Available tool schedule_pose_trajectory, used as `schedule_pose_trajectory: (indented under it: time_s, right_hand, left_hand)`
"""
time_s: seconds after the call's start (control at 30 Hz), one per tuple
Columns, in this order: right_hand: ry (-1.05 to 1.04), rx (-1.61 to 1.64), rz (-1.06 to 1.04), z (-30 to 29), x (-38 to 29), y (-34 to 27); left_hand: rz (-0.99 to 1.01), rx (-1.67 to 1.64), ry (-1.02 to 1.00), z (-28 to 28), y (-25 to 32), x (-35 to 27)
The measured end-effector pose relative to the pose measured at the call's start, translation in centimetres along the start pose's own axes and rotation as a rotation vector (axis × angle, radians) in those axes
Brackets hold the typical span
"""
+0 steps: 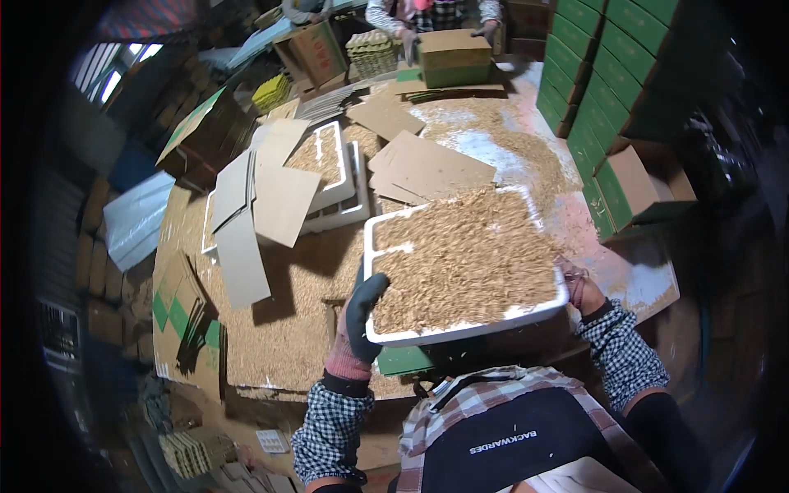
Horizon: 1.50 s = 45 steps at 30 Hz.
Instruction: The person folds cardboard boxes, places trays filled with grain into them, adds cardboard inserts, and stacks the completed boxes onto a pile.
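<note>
Between my hands is a white foam tray (471,330) heaped with wood shavings (462,259), raised over the front of the table. My left hand (363,308), in a dark-palmed pink glove, grips its left wall with the thumb over the rim. At the right wall my right hand (579,286) holds on; its fingers are partly hidden behind the tray. The shavings cover most of the tray's dividers, and some white bars show at the upper left. Below the tray's front edge a green carton flap (404,360) peeks out.
Cardboard sheets (425,163) and more foam trays (345,212) lie on the shavings-strewn table (271,351). Stacked green cartons (616,80) line the right edge, an open carton (647,185) among them. Across the table, a person's gloved hands (410,46) touch a carton (456,58). Egg trays (373,52) stand nearby.
</note>
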State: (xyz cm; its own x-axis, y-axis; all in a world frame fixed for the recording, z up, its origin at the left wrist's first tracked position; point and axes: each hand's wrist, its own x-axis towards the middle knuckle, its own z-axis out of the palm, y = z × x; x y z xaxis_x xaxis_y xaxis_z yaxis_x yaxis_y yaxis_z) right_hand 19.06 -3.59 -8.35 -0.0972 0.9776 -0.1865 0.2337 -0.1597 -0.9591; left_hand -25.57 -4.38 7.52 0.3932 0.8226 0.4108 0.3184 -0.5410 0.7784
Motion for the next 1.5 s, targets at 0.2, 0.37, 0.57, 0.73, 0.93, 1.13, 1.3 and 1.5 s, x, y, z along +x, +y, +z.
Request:
schedule_pose_trajectory:
  time_s: [0.2, 0.37, 0.57, 0.73, 0.93, 1.13, 1.3, 1.5]
  right_hand:
    - [-0.177, -0.237, -0.220, 1.8, -0.5, -15.7]
    - [-0.262, -0.349, -0.350, 3.4, -0.3, -16.7]
    - [-0.336, -0.239, -0.173, 3.6, 0.0, -19.8]
    - [-0.118, -0.372, 0.046, 3.7, 2.5, -25.2]
    - [-0.430, -0.673, -0.632, 17.0, 15.6, -33.9]
    - [-0.375, -1.122, -1.326, 41.5, 28.9, -38.6]
    - [-0.634, -1.179, -0.971, 44.8, 38.7, -31.0]
    - [-0.466, -0.509, -0.716, 23.9, 28.5, -33.3]
  left_hand:
    - [-0.714, -1.053, 0.044, -0.8, 3.1, 3.9]
    - [-0.554, -0.898, 0.261, 0.4, 0.8, 7.0]
    - [-0.446, 0.427, 0.049, -1.0, -0.4, 3.2]
    - [-0.194, 0.626, 0.552, -10.4, -4.1, 6.5]
    - [-1.096, 1.179, 0.408, -21.0, -20.0, -2.5]
    - [-0.608, 0.993, 0.520, -19.6, -9.6, -3.0]
    - [-0.665, 0.120, 1.317, -20.3, -1.6, -9.1]
    - [0.034, 0.662, 0.575, -8.7, 1.1, -0.4]
